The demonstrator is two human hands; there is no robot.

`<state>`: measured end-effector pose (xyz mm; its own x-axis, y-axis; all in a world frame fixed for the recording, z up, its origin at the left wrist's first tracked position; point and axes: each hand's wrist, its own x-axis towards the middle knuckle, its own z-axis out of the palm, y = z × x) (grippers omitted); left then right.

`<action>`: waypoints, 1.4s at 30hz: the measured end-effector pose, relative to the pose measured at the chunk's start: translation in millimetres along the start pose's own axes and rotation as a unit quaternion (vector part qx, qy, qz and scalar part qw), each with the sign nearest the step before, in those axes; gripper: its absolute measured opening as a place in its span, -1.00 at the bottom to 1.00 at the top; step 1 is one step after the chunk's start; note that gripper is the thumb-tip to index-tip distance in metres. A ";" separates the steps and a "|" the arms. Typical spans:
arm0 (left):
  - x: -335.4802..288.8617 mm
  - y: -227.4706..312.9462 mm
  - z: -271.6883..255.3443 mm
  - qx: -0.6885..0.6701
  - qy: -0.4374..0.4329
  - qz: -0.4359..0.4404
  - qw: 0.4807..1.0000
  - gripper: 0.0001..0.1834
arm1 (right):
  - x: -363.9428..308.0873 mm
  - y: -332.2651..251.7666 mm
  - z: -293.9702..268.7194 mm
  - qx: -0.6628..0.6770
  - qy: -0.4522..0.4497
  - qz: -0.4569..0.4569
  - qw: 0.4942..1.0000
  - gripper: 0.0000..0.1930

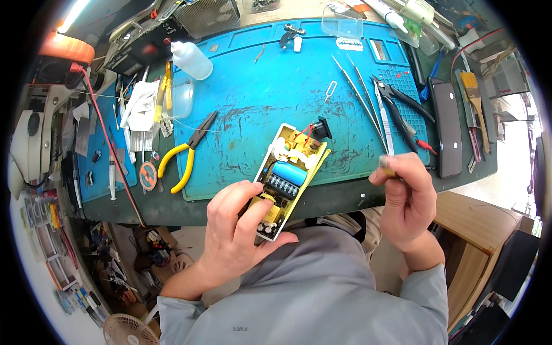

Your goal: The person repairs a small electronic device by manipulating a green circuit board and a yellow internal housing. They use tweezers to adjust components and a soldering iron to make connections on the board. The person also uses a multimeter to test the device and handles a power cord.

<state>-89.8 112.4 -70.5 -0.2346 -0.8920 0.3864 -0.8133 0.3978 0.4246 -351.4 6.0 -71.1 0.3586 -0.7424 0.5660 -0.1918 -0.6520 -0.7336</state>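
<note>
Pliers (185, 156) with yellow handles lie left on the blue mat (253, 98), the left hand (236, 230) grips the yellow circuit board (287, 178) at the mat's near edge, and the right hand (405, 198) pinches a small tool (386, 167), so holding steady seems best.

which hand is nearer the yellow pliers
Left. The left hand holds the circuit board just right of the yellow pliers; the right hand is far across.

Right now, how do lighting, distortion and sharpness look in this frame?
Head view: even light, mild glare on the blue mat; fisheye bends its edges, black corners; board in the left hand is sharp; the tool tip at the right hand is blurred.
</note>
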 end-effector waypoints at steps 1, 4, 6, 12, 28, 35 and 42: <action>0.6 -0.8 -1.4 -0.018 -0.006 -0.011 1.000 -0.13 | 3.8 3.5 0.6 0.018 -0.002 -0.031 0.999 -0.78; 0.4 -6.1 -3.3 -0.063 -0.016 -0.028 0.997 -0.13 | 1.8 4.4 2.8 0.111 -0.018 -0.038 0.993 -0.80; -2.8 -11.5 -1.2 -0.083 -0.011 -0.017 0.996 -0.13 | -1.9 3.5 5.7 0.169 -0.008 -0.016 0.985 -0.75; 1.7 3.5 13.9 -0.012 0.035 -0.052 0.998 -0.02 | 13.3 -13.5 8.0 0.146 -0.041 0.006 0.988 -0.61; 9.5 -21.2 -3.3 -0.113 -0.001 -0.034 0.993 -0.02 | 20.3 -33.5 -7.3 -0.042 -0.139 0.054 0.988 -0.76; 12.7 -20.9 -3.1 -0.129 0.008 -0.036 0.991 -0.10 | 25.7 -13.1 38.3 0.031 -0.146 -0.037 0.988 -0.71; 9.0 -23.4 -1.8 -0.123 -0.009 -0.037 0.992 -0.02 | 25.3 -8.5 41.8 0.021 -0.161 -0.034 0.986 -0.68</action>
<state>-71.9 95.4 -75.4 -0.1914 -0.9233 0.3331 -0.6751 0.3702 0.6382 -302.4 -0.8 -66.3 0.6422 -0.6051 0.4706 -0.1217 -0.6866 -0.7167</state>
